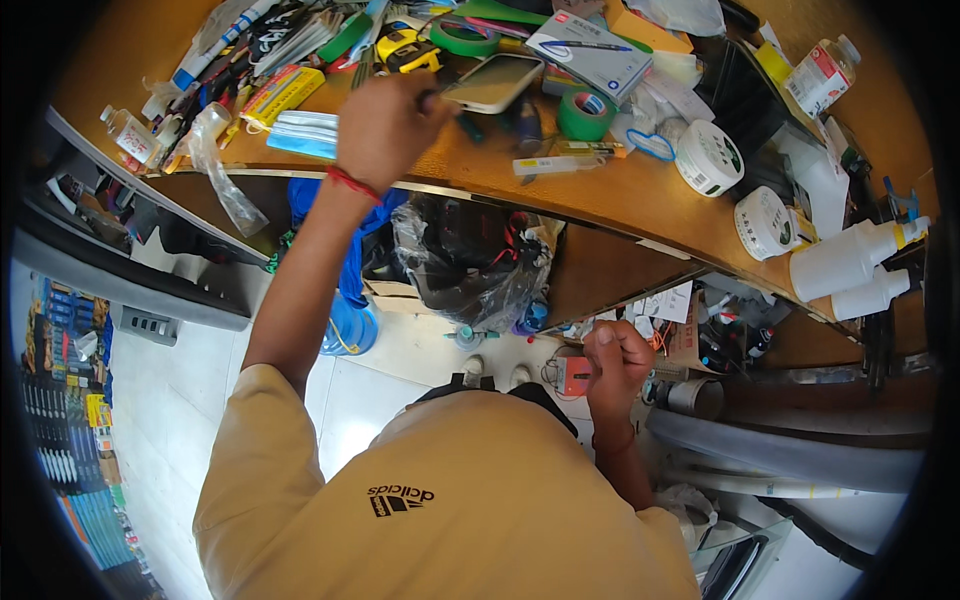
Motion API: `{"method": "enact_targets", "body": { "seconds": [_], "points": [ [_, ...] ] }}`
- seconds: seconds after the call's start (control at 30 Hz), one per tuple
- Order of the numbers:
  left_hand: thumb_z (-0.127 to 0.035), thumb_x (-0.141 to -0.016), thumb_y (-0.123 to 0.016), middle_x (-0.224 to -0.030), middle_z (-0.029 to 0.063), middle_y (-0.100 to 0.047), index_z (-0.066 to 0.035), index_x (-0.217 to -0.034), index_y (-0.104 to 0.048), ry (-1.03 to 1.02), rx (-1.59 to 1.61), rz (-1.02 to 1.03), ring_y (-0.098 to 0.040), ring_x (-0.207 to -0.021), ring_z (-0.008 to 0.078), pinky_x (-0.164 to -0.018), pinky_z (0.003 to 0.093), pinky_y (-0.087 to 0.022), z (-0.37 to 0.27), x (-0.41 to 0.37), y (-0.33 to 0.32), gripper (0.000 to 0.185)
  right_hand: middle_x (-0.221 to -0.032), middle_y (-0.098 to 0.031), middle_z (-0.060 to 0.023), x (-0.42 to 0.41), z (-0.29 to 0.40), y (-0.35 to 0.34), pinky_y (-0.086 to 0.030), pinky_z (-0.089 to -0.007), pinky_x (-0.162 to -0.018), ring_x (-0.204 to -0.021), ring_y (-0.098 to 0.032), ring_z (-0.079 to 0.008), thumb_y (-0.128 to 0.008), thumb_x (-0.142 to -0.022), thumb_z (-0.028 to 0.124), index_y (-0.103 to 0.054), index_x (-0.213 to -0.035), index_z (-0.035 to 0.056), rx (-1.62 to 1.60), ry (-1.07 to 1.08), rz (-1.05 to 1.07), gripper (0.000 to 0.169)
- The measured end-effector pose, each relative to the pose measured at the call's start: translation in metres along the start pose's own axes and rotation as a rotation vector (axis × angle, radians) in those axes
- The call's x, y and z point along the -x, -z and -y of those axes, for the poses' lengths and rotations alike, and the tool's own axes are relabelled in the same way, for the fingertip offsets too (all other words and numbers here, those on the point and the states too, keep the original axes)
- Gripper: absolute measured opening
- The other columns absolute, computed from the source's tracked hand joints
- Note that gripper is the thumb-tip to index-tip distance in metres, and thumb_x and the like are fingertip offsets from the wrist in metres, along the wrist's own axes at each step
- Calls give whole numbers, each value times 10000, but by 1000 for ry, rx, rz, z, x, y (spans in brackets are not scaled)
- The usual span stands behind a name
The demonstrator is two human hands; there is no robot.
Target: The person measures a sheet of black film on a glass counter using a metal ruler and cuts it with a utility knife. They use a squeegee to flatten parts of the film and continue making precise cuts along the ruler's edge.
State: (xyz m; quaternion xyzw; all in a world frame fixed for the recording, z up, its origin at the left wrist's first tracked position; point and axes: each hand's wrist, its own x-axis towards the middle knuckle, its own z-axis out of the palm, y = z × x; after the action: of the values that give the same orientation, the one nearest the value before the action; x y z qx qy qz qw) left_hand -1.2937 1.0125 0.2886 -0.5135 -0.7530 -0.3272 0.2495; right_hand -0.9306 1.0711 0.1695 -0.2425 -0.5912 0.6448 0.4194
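My left hand (390, 127), fingers curled in and slightly blurred, is over the wooden desk (465, 161). Its fingertips are hidden, so whether it holds anything does not show. Just right of it lies a smartphone (495, 81) in a pale case. A pleated blue face mask (302, 135) is partly covered by this hand. Below the desk's front edge, my right hand (619, 364) is raised in front of my body, its fingers folded and the thumb against the index finger. Anything small between those fingertips cannot be made out.
Green tape (585, 114), a yellow tape measure (407, 49) and a pen box (590, 54) crowd the desk. White tubs (709, 157) and spray bottles (840, 259) stand at right. Under the desk sit a plastic-wrapped black bag (472, 255) and a blue water jug (351, 326).
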Motion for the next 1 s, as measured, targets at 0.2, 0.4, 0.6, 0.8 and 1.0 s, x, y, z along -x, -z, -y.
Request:
{"method": "enact_targets", "body": {
  "seconds": [0.2,0.4,0.6,0.8,1.0],
  "points": [
    [-174,-867,-847,-593,14,-507,-32,-880,-746,106,189,83,-425,-519,115,-495,308,-347,-22,5,16,175,-681,-600,2,-4,-3,40,-337,-234,-549,-590,-437,-31,-639,-1030,124,-660,-860,-13,-118,-80,-86,220],
    [-162,-888,-820,-728,85,-707,-49,-1029,-796,-16,373,283,-602,-554,153,-546,311,-457,-95,0,2,182,-671,-514,18,-35,-9,58,-280,-248,-520,-584,-372,-41,-627,-1037,118,-612,-845,4,-52,-28,-15,224],
    [-228,-919,-773,-712,141,-707,-67,-1048,-811,-13,10,330,-670,-601,289,-589,380,-507,-90,-8,3,209,-734,-623,3,-48,-25,76,-329,-237,-576,-640,-450,-39,-670,-1013,118,-675,-888,-20,-34,-100,85,186],
    [-266,-869,-806,-668,134,-671,-61,-1055,-790,145,-63,381,-660,-605,300,-598,401,-496,-138,-4,13,277,-755,-683,-4,-56,-35,92,-375,-238,-609,-666,-505,-38,-691,-995,139,-691,-875,-14,-36,-224,180,195],
    [-239,-882,-779,-702,129,-675,-52,-1058,-765,136,-159,451,-667,-665,301,-639,414,-498,-134,0,-10,257,-735,-674,-10,-65,-28,95,-399,-249,-616,-661,-516,-48,-682,-974,104,-690,-843,-12,-14,-293,360,175]
  ]
}}
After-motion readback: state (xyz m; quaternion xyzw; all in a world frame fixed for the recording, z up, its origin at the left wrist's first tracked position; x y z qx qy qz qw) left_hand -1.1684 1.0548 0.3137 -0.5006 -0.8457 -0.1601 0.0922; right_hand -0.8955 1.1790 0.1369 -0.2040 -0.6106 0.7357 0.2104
